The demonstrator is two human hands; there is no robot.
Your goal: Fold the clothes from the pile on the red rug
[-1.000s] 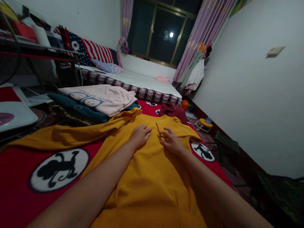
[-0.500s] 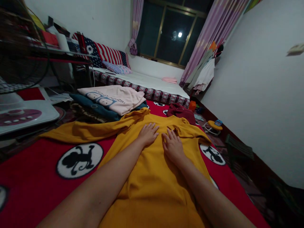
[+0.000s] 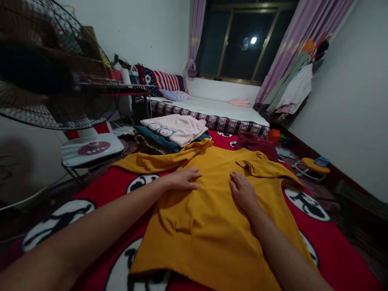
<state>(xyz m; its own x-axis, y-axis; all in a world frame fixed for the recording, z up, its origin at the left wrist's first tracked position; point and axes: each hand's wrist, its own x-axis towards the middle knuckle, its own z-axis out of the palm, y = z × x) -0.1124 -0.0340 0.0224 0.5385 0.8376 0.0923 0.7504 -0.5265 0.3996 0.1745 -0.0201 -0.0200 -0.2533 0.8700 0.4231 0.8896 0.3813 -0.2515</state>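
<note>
A mustard-yellow long-sleeved top (image 3: 212, 218) lies spread over a red blanket (image 3: 342, 242) patterned with black-and-white round figures. Its collar end points away from me and its hem lies toward me. One sleeve stretches out to the left; the other is bent and creased at the right. My left hand (image 3: 185, 179) rests on the left side of the chest, fingers extended and apart. On the right side of the chest lies my right hand (image 3: 242, 189), palm down, its fingers loosely stretched. Neither hand grips the cloth.
Beyond the left sleeve is a stack of folded clothes, a pink top (image 3: 178, 128) uppermost. A dark red garment (image 3: 257, 144) lies behind the right shoulder. An electric fan (image 3: 57, 72) stands at the left, a low stool (image 3: 315, 165) at the right. A bed (image 3: 209, 107) is at the back.
My hands have moved farther apart, the left one outward toward the top's left side. The view has swung left and back, bringing more of the fan and the top's hem into sight.
</note>
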